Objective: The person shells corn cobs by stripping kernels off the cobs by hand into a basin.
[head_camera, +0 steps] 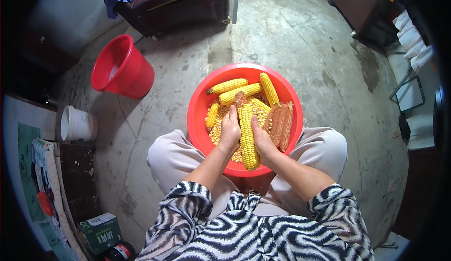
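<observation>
Over a red plastic basin, both my hands grip a yellow ear of corn, its rounded end pointing toward me. My left hand presses against the ear's left side, thumb pointing away from me. On the opposite side, my right hand wraps the ear with its thumb along the top. A reddish bare cob end sticks out just beyond the ear; I cannot tell whether it is a separate cob. Loose kernels cover the basin's bottom. Several whole ears lie at its far side, and stripped cobs at its right.
A red bucket and a white bucket stand on the concrete floor to the left. Dark wheeled furniture is beyond the basin. A green box sits at lower left. My knees flank the basin.
</observation>
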Available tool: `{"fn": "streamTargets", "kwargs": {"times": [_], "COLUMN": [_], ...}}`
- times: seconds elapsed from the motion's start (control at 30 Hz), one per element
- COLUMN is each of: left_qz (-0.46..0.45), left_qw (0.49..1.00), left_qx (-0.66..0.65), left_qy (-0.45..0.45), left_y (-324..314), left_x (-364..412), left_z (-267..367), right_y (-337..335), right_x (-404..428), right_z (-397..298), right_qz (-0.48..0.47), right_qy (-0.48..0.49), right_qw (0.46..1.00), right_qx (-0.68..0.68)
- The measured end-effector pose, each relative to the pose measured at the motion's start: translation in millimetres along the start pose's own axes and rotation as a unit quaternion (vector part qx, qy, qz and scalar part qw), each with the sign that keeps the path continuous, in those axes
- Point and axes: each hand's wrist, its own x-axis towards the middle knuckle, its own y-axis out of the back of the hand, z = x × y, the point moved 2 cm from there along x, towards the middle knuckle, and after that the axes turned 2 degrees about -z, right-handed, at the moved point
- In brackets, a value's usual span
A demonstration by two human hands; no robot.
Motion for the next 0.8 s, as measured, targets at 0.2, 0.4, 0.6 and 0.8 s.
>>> {"fn": "streamTargets", "kwargs": {"times": [0.2,0.4,0.6,0.8], "left_qz": [0.014,0.096,0.053,0.07], "left_qw": [0.999,0.977,0.975,0.995], "left_qx": [-0.043,0.19,0.207,0.066], "left_qy": [0.02,-0.032,-0.052,-0.025], "left_y": [1,5,16,16], "left_x": [0,0,6,7], "left_z": [0,-3,-7,-14], "right_y": [0,5,1,7], "right_x": [0,-1,-4,1], "right_z": [0,2,2,6], "right_qz": [0.041,0.064,0.031,0.026], "right_qy": [0.051,0.079,0.042,0.0], "right_qw": [0.997,0.96,0.992,0.998], "right_qx": [-0.046,-0.26,-0.117,-0.05]}}
